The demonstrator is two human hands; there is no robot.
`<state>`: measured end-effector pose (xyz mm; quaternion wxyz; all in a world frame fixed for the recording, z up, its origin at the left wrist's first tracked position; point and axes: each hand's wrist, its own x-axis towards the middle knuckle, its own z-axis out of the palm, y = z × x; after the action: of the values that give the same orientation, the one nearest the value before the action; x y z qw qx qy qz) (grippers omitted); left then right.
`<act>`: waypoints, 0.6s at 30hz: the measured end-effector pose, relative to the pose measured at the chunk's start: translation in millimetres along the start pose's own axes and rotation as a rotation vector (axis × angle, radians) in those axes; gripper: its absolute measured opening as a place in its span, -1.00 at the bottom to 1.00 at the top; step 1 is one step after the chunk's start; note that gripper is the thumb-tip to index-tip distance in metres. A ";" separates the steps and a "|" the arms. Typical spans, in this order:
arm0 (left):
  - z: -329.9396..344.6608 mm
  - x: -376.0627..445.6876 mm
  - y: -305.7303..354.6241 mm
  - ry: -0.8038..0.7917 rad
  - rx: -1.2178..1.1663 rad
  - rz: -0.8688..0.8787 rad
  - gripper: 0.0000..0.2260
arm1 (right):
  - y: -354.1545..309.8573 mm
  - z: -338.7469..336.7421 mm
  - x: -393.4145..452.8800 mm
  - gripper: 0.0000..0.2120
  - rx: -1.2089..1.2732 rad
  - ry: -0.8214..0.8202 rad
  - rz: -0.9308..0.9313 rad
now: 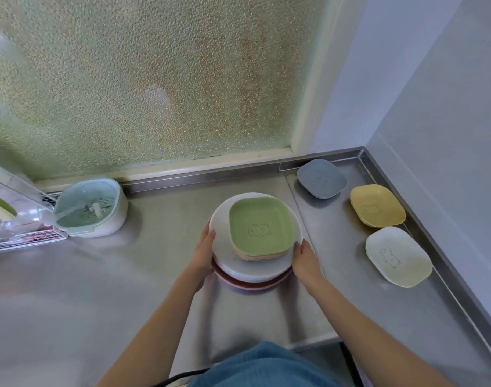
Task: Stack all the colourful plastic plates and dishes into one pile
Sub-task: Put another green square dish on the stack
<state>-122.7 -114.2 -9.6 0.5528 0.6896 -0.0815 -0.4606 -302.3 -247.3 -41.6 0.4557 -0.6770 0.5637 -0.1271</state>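
My blue top (266,367) fills the bottom edge, and my two bare forearms reach out from it to the pile. My left hand (204,251) presses the rim of the white plate (224,241) at nine o'clock; my right hand (305,259) presses the same rim at four o'clock. Both are clamped on it from opposite sides, fingers curled under where I cannot see them. I judge the two-sided hold is for squaring the plate over the pink plate (252,284) beneath, whose edge peeks out at six o'clock.

On the white plate sits a green dish (259,226), nested over a few paler dishes of the same shape; the small ones go on top so the pile stays steady.

Three dishes wait apart from the pile, in a row along the wall: a blue dish (321,181) at one o'clock, a yellow dish (377,205) at two, a white dish (398,255) at three. None touches another.

Everything rests on a steel counter (99,289), with a raised lip at the back and right. Behind is a frosted window (144,79); a pale wall (434,93) closes the right corner. At nine o'clock stand a pale strainer (91,208) and a wire rack (21,236).
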 end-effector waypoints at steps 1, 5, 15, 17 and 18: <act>10.6 1.8 1.7 -0.029 -0.002 0.005 -0.67 | 0.9 -8.5 7.9 -0.66 -0.016 0.036 0.010; 49.1 8.9 8.0 -0.112 -0.001 -0.020 -0.65 | 10.9 -42.7 36.9 -0.66 -0.052 0.102 0.020; 118.3 26.0 8.1 -0.173 -0.040 -0.006 -0.61 | 38.9 -94.5 74.7 -0.68 -0.040 0.175 -0.013; 121.5 28.7 4.7 -0.156 -0.049 0.011 -0.60 | 41.4 -101.6 72.1 -0.69 -0.068 0.202 -0.077; 122.2 30.0 2.8 -0.143 -0.041 0.028 -0.60 | 44.8 -104.3 69.3 -0.68 -0.117 0.253 -0.100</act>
<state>-193.3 -217.9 -19.3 0.5657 0.6424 -0.1210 -0.5026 -379.8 -355.3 -41.7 0.3339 -0.7082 0.5888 -0.2007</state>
